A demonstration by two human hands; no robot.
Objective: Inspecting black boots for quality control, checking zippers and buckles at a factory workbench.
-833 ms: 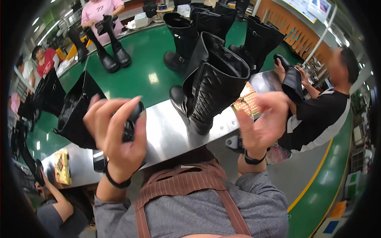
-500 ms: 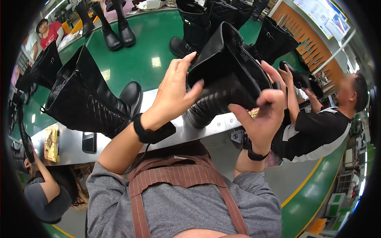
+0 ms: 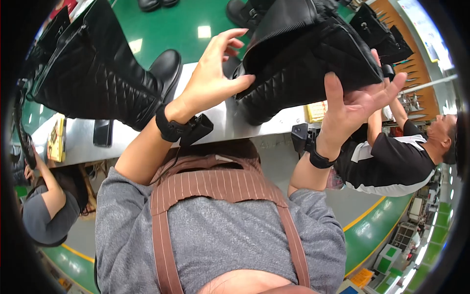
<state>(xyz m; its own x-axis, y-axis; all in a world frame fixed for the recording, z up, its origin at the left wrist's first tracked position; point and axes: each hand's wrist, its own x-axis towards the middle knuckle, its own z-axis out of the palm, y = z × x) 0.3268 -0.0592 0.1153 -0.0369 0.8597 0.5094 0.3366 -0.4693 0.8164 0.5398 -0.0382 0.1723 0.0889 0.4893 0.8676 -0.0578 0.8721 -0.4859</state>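
A tall black quilted boot (image 3: 298, 66) stands in front of me at the metal edge, its shaft leaning right and a toothed zip edge spread at its upper left. My left hand (image 3: 213, 73) is at its left side, fingers apart and curved, the thumb tip overlapping the boot. On the other side, my right hand (image 3: 360, 100) is spread with its palm up beside the shaft; whether it touches the leather I cannot tell. Neither hand grips anything. To the left, a similar quilted boot (image 3: 93, 73) stands upright with its toe pointing right.
A metal ledge (image 3: 196, 134) borders the green work surface (image 3: 181, 27). A phone (image 3: 103, 132) and a yellow box (image 3: 57, 139) lie left; another yellow box (image 3: 317, 111) is right. More black boots (image 3: 382, 32) stand beyond. Co-workers sit left (image 3: 54, 210) and right (image 3: 391, 161).
The boot's shaft has swung so its quilted outside shows instead of its inside. My right hand has opened out and moved right. The whole view has shifted, with the ledge higher in the picture.
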